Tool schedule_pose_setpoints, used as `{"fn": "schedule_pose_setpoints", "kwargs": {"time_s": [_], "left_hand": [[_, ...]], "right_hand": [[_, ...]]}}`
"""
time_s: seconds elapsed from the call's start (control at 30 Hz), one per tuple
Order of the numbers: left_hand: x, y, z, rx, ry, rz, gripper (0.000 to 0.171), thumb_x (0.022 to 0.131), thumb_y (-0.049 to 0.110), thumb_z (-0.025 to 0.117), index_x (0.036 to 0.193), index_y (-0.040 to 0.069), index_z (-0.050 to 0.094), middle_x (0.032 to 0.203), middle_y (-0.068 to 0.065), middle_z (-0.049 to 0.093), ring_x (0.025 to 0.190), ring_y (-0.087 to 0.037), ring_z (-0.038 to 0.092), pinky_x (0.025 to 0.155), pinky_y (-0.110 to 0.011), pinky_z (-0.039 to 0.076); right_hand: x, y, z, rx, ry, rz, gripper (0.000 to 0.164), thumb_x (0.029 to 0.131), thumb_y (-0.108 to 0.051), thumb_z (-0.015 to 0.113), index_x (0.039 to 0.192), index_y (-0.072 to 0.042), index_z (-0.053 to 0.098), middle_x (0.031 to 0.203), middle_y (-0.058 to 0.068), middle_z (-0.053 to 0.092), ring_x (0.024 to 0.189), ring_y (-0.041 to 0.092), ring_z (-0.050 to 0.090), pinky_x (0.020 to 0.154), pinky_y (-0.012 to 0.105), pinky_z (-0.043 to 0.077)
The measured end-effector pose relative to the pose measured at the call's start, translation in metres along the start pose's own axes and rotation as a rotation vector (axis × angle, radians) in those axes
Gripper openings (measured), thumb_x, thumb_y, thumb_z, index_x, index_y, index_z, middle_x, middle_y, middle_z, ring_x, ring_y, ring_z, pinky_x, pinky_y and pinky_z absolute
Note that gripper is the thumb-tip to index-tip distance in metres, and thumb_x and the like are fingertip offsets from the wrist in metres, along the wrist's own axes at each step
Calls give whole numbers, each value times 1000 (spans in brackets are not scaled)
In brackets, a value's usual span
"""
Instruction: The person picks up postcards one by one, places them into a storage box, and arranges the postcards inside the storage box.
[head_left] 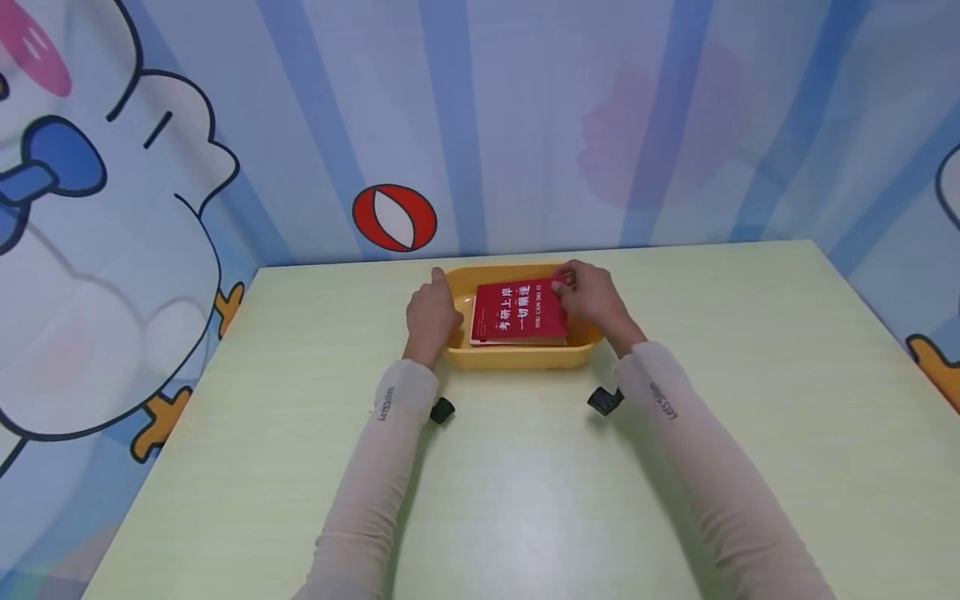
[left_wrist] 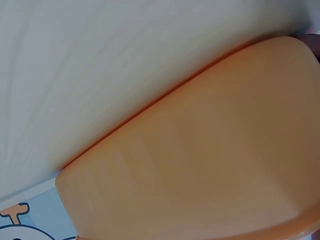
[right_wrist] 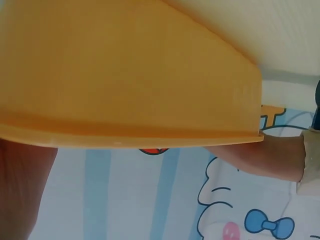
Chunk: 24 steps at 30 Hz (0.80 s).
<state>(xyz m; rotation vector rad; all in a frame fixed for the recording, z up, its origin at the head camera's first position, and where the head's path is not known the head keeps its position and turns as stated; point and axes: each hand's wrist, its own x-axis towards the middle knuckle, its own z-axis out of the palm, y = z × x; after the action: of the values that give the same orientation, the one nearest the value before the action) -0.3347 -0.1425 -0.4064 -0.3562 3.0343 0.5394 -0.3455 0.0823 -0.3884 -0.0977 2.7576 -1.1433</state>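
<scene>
A yellow plastic basin (head_left: pixel 517 358) stands near the back edge of the table. Inside it lies a red book (head_left: pixel 510 315) with white lettering on its cover. My left hand (head_left: pixel 432 317) grips the basin's left end, thumb over the rim. At the other end, my right hand (head_left: pixel 594 298) reaches over the rim and pinches the book's far right corner. Both wrist views are mostly filled by the basin's outer wall (left_wrist: pixel 190 145), so the book and most of the fingers are hidden there. Low in the right wrist view, part of my right hand (right_wrist: pixel 22 185) shows below the rim.
The pale table (head_left: pixel 517 475) extends in front of the basin and to both sides. Behind it rises a blue striped backdrop (head_left: pixel 517 125) with cartoon prints. Black wrist-camera pieces (head_left: pixel 604 401) hang below the sleeves, close above the table.
</scene>
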Motion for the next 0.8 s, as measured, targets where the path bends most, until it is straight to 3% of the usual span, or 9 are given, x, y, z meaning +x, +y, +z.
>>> {"fn": "schedule_pose_setpoints", "kwargs": {"time_s": [0.3, 0.8], "left_hand": [[1, 1, 2, 3, -10, -9, 62, 87, 15, 70, 137, 6, 35, 111, -15, 64, 94, -28, 65, 88, -40, 58], [5, -2, 5, -1, 2, -16, 66, 86, 16, 71, 140, 7, 32, 111, -15, 65, 95, -28, 65, 89, -40, 58]], "right_hand": [[1, -1, 4, -66, -62, 10, 41, 101, -24, 50, 138, -6, 46, 133, 16, 55, 115, 31, 56, 98, 41, 53], [-4, -2, 10, -138, -9, -50, 48, 94, -26, 62, 135, -4, 48, 133, 16, 55, 116, 30, 52, 102, 45, 49]]}}
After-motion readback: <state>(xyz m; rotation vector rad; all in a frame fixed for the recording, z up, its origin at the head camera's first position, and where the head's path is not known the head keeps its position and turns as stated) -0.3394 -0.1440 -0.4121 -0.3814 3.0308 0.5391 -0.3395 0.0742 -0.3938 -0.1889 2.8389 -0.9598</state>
